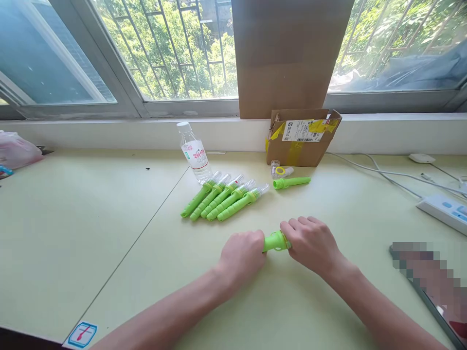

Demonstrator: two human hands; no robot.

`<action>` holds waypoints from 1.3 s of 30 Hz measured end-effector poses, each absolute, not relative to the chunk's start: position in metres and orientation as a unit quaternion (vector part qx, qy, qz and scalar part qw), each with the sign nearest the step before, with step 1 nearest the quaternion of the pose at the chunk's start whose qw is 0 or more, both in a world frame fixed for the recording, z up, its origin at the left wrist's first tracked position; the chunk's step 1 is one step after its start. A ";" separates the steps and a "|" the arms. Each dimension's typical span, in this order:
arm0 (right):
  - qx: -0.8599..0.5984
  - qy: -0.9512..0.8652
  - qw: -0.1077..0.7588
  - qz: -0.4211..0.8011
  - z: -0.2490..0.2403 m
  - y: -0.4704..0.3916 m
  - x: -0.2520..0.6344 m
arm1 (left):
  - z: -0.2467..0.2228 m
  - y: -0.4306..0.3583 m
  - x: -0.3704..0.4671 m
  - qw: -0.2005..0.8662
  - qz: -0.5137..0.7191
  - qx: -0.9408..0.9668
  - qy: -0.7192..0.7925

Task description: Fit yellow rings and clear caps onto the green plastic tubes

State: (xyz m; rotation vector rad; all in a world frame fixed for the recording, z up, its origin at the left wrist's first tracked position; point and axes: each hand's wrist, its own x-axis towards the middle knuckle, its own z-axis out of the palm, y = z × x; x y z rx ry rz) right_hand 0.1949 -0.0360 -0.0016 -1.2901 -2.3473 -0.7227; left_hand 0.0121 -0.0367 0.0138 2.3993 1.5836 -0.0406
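Above the table's middle, my left hand (243, 257) is wrapped around the handle of a green plastic stick (274, 241). My right hand (310, 243) grips the other end of the same stick, and its fingers hide that end. Between the two fists shows only the flared green collar. Beyond my hands, several similar green sticks with clear tops (233, 204) lie side by side at a slant. Farther right is a loose green handle (291, 182) with a threaded open end. Behind it sit small clear caps (275, 168) and a yellow ring (280, 170).
A water bottle (196, 155) stands behind the row of sticks. An open cardboard box (297, 146) is against the window ledge. To the right are white cables (386, 172), a power strip (445, 212) and a blurred phone (423, 291). A pink plastic bag (18, 150) lies far left.
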 end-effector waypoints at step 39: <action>-0.577 -0.804 0.046 -0.136 0.009 -0.040 0.184 | 0.010 -0.020 0.014 0.068 -0.045 0.850 0.520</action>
